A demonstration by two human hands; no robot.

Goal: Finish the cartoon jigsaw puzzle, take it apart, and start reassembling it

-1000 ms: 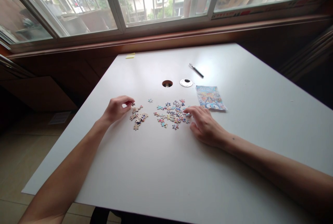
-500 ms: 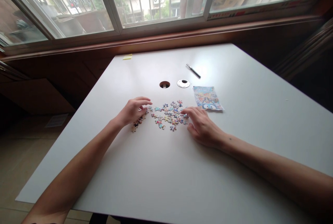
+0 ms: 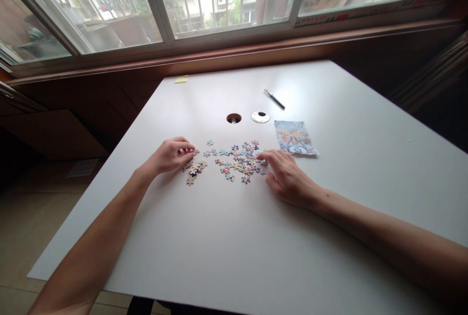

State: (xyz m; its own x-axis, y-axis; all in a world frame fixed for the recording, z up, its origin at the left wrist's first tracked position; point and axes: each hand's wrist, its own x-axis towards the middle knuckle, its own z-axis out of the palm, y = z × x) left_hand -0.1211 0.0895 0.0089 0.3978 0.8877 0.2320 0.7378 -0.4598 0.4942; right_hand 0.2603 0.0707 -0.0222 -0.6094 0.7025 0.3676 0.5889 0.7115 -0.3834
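Several colourful jigsaw puzzle pieces [image 3: 243, 163] lie scattered face up in the middle of the white table. To their left is a small heap of puzzle pieces [image 3: 195, 169], mostly with plain tan backs showing. Just above that heap, my left hand [image 3: 173, 155] pinches a small puzzle piece [image 3: 197, 151] between thumb and fingertips. My right hand [image 3: 287, 176] rests at the right edge of the scattered pieces, fingers curved and thumb apart. Its fingertips touch or cover some pieces there; I see nothing gripped in it.
A printed picture sheet [image 3: 296, 138] lies beyond my right hand. Farther back are a pen [image 3: 274, 99], a round metal cover [image 3: 260, 117] and a cable hole [image 3: 234, 118] in the white table [image 3: 219, 237]. A yellow sticky note [image 3: 181, 79] is near the far left corner, below the window.
My left hand has moved left, away from the scattered pieces, uncovering several pieces and more of the tan heap. My right hand has stayed in place. The view has shifted slightly.
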